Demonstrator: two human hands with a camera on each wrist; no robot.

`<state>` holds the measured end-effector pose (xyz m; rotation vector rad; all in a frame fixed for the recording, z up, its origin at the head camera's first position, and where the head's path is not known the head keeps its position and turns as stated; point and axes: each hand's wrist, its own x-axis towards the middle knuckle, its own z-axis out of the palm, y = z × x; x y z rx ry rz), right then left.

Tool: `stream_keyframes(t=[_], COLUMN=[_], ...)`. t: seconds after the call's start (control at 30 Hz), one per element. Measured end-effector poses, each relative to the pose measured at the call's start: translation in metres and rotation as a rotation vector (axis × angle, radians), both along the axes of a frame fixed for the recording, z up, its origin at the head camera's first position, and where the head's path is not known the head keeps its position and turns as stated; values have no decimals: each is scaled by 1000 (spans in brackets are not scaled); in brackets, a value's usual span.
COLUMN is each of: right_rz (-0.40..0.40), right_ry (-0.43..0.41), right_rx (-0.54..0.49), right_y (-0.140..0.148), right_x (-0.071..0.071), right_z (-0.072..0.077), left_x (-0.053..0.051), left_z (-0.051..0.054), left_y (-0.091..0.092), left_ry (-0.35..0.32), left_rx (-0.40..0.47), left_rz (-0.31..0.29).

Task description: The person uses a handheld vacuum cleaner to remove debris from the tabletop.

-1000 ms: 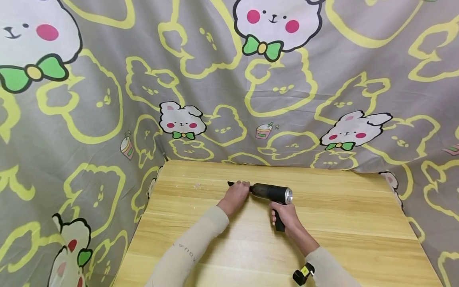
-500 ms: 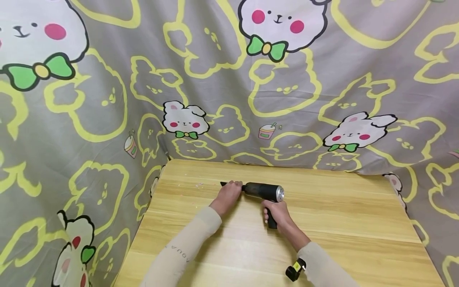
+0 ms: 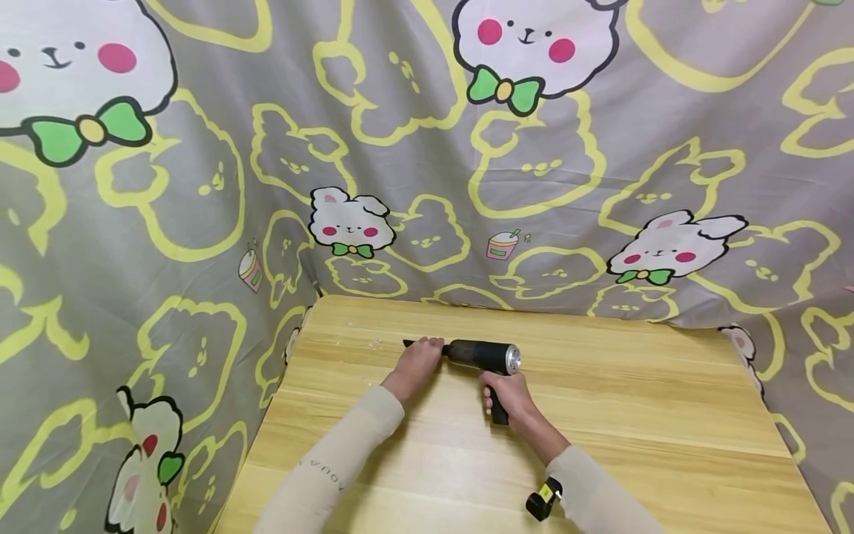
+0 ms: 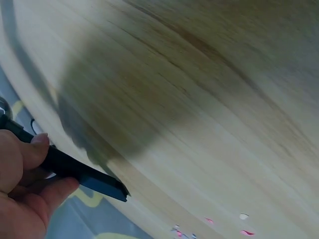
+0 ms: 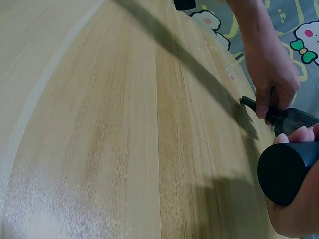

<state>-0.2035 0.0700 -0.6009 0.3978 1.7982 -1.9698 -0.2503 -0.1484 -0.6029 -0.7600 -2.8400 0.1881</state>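
Black hand vacuum (image 3: 489, 356): I see it over the far half of the table (image 3: 640, 400), its thin nose (image 4: 94, 180) pointing to nine o'clock in my head view.
Left hand (image 3: 415, 365): it pinches the nose.
Right hand (image 3: 510, 393): it is wrapped round the handle (image 3: 499, 413), which points down to six o'clock.
Nose touching table: I can't tell.
Tiny bits (image 3: 375, 343): near the nose, at nine o'clock, some pink.
Bunny cloth (image 3: 427, 96): gray, hanging at twelve o'clock.
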Motion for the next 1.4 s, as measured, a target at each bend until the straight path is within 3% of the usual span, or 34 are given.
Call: stream_keyframes(t=[0.4,0.7,1.2,1.4], right_rz=[3,21,19,37], right_ry=[11,20,9,30], right_rx=[-3,-6,-25,-36], right_y=[-14,-30,-44,-49], right_x=[-2,-2,-3,-4], right_z=[-1,1,-1,-1], left_x=[3,5,4,4], left_z=[-3,1,0,-3], left_y=[-16,-32,-45,-50], left_ry=[11,-58,16,7], left_rx=[-26,34,10,43], left_rz=[0,17,17,19])
